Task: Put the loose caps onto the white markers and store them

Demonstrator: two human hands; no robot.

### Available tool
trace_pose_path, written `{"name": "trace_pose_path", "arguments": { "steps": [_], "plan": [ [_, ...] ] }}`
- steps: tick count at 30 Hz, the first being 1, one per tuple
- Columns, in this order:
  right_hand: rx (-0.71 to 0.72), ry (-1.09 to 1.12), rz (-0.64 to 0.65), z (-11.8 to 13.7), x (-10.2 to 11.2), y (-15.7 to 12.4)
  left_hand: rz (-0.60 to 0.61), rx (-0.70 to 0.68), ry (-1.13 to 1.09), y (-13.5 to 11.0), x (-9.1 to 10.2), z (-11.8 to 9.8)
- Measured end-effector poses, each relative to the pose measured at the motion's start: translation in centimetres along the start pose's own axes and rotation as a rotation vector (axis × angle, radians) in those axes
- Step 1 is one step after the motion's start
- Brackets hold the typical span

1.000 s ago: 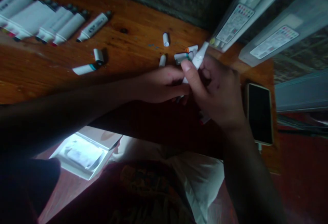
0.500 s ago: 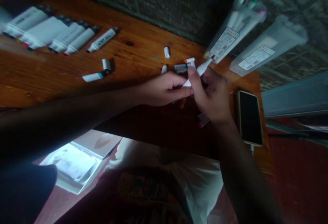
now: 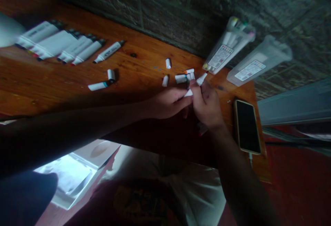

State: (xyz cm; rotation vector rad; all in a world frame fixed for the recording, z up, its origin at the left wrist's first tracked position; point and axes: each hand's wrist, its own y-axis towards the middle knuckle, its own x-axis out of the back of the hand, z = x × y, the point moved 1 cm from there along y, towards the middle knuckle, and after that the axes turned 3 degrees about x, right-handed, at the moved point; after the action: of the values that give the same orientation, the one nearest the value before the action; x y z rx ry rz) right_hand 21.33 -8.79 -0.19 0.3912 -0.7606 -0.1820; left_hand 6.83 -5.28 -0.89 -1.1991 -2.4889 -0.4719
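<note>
An uncapped white marker [image 3: 201, 79] slants between my two hands, its narrow tip pointing up and right. My left hand [image 3: 169, 102] is closed around the lower end, fingers pinched on the barrel. Higher up, my right hand [image 3: 208, 105] grips the same marker, thumb laid along it. Just beyond the hands lie several loose caps, among them an orange-ringed cap [image 3: 189, 71], a teal-ringed cap [image 3: 180, 78] and a white cap [image 3: 165, 80]. Another white cap [image 3: 168, 63] rests farther back. Under my right wrist a pale, red-ended piece [image 3: 203, 129] is partly hidden.
A row of white markers [image 3: 57, 45] covers the table's left, with a single marker [image 3: 108, 52] beside it. Two clear plastic cases [image 3: 219, 57] [image 3: 248, 71] stand by the brick wall. A phone [image 3: 247, 126] with a cable lies at the right edge. Below is an open white box [image 3: 90, 153].
The camera view has shifted, so the tabletop things appear lower. The marker stays in both hands; its tip now looks darker and clear of the case behind it.
</note>
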Motion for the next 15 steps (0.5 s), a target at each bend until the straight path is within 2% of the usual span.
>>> {"name": "trace_pose_path", "arguments": {
  "steps": [6, 12, 15],
  "plan": [
    [-0.004, 0.028, -0.043, -0.3, -0.6, 0.0, -0.077, 0.029, 0.004, 0.0, -0.4, 0.1],
    [-0.048, 0.056, -0.045, -0.4, -0.6, -0.2, -0.255, 0.027, 0.147, -0.1, 1.3, 0.7],
    [-0.049, 0.049, -0.049, -0.4, -0.5, -0.3, -0.264, -0.008, 0.196, -0.3, 1.7, 0.7]
  ]
}}
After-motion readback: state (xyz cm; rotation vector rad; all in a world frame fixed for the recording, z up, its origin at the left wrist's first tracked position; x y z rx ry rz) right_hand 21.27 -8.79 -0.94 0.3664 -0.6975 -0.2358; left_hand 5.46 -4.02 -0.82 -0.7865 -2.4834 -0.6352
